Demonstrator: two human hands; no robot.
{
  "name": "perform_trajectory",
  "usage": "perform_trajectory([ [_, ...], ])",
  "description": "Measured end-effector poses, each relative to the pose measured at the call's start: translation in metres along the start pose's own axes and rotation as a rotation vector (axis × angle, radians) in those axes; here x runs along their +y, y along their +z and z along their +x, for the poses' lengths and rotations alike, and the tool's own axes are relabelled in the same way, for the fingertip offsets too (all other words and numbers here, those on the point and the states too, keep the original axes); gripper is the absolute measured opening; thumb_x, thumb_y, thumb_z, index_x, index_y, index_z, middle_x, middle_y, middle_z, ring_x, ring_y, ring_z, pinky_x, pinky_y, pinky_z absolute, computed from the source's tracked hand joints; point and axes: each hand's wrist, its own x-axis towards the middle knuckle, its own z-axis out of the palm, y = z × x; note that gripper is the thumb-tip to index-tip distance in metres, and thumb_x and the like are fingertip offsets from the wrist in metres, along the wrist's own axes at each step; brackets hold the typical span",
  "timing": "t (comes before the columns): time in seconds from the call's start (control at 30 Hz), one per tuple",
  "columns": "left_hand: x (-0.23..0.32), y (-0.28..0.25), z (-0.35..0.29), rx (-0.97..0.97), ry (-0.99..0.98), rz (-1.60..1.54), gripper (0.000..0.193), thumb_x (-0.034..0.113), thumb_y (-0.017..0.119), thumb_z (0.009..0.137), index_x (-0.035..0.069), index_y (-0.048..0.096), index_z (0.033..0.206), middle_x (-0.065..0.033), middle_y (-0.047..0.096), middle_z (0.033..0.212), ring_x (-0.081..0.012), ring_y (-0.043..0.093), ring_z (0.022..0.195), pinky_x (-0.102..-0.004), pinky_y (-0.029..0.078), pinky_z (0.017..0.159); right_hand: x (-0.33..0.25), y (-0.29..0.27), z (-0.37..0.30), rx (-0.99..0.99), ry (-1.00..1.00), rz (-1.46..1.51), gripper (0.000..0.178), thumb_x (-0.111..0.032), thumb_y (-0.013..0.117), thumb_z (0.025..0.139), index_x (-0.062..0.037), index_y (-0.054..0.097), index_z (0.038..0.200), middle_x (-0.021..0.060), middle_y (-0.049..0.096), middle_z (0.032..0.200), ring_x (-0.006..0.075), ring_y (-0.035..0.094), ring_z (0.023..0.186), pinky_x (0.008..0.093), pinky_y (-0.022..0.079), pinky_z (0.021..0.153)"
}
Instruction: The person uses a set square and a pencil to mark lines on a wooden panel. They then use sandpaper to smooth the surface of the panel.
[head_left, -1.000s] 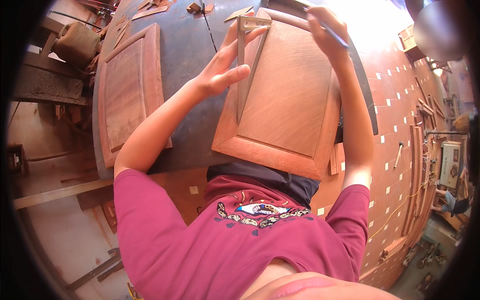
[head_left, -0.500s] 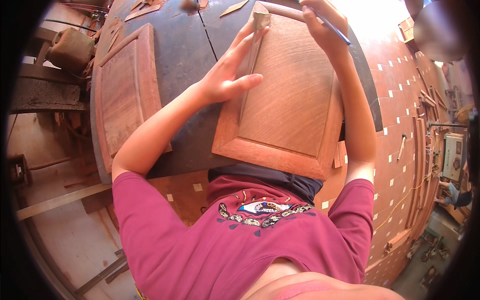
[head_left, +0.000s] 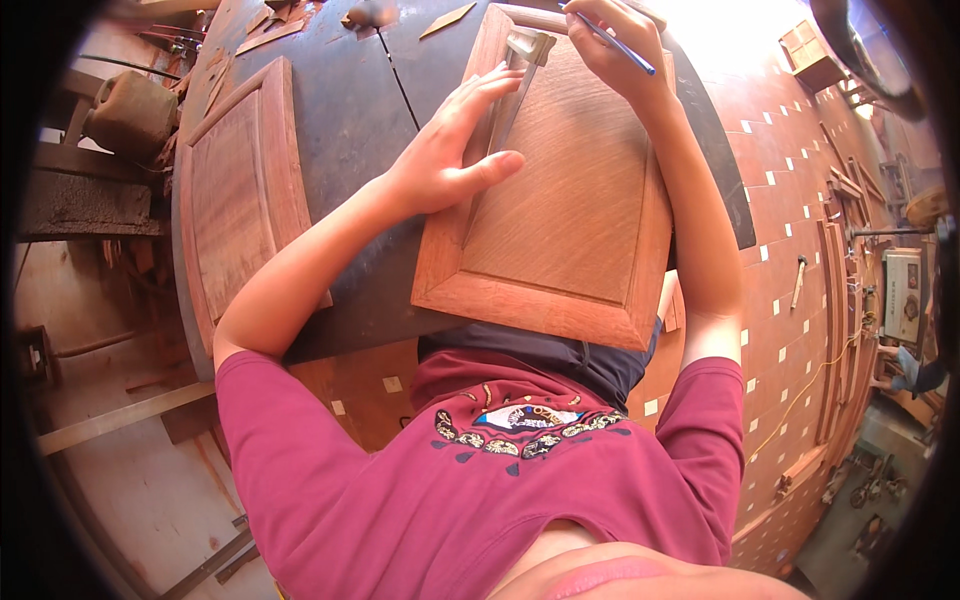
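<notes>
A framed wooden door panel (head_left: pixel 560 190) lies on the dark table in front of me. On its upper left part rests a metal square with a pale stock (head_left: pixel 527 45) and a thin blade (head_left: pixel 516 112). My left hand (head_left: pixel 455 150) lies over the panel's left edge, fingers stretched out and thumb spread; the fingertips reach the square near its stock. At the panel's far right, my right hand (head_left: pixel 622 55) is closed around a blue pen (head_left: pixel 625 50). The pen's tip points up and left, close to the far end of the panel.
A second framed panel (head_left: pixel 245 190) lies on the left of the dark table (head_left: pixel 350 150). Thin wood scraps (head_left: pixel 447 20) are at the far side. A hammer (head_left: pixel 799 282) and long wood strips (head_left: pixel 832 330) lie on the tiled floor at right.
My left fingertips have slid off the square's stock, which now shows more fully. The right hand with the pen is slightly farther left in view, as the whole view has shifted a little.
</notes>
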Motion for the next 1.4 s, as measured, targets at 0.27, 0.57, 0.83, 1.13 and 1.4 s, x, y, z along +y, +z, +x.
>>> perform_trajectory([
  [0.27,-0.003,-0.003,0.003,-0.064,0.066,0.089,0.065,0.061,0.040,0.096,0.006,0.064,0.123,-0.0158,0.049,0.149,-0.0392,0.028,0.148,-0.0568,0.017,0.120,0.004,0.001,-0.003,-0.001,0.029,0.008,0.005,-0.005,0.068,0.084,-0.0060,0.068,0.089,0.0130,0.068,0.080,0.0242,0.067,0.068,0.0353,0.053,0.062],
  [0.57,0.000,-0.011,0.004,-0.046,0.116,0.074,0.033,0.033,0.052,0.091,0.009,0.068,0.106,-0.0118,0.061,0.134,-0.0422,0.034,0.144,-0.0532,0.023,0.120,0.009,0.001,-0.004,-0.057,0.088,-0.015,0.007,-0.007,0.069,0.083,-0.0056,0.070,0.090,0.0132,0.068,0.080,0.0244,0.066,0.067,0.0353,0.053,0.062],
  [0.83,-0.005,-0.016,0.006,-0.073,0.124,0.088,0.064,0.062,0.037,0.097,0.008,0.070,0.107,-0.0126,0.066,0.127,-0.0422,0.038,0.142,-0.0568,0.024,0.118,0.013,0.004,-0.006,-0.104,0.125,0.010,0.006,-0.010,0.069,0.082,-0.0060,0.071,0.086,0.0141,0.069,0.077,0.0257,0.069,0.068,0.0358,0.054,0.063],
  [1.13,-0.007,-0.020,0.007,0.011,0.220,0.045,0.041,0.042,0.053,0.096,0.004,0.070,0.099,-0.0142,0.070,0.114,-0.0390,0.053,0.129,-0.0512,0.034,0.114,0.009,0.004,-0.007,-0.135,0.087,0.006,0.007,-0.011,0.067,0.083,-0.0061,0.071,0.087,0.0144,0.070,0.079,0.0279,0.070,0.071,0.0369,0.054,0.065],
  [1.4,-0.015,-0.025,0.005,0.161,0.151,-0.049,0.049,0.040,0.041,0.100,0.002,0.071,0.090,-0.0157,0.071,0.116,-0.0330,0.055,0.129,-0.0463,0.038,0.110,0.010,0.004,-0.006,-0.173,0.088,-0.031,0.008,-0.013,0.067,0.084,-0.0064,0.070,0.087,0.0144,0.070,0.079,0.0291,0.070,0.072,0.0380,0.054,0.066],
])
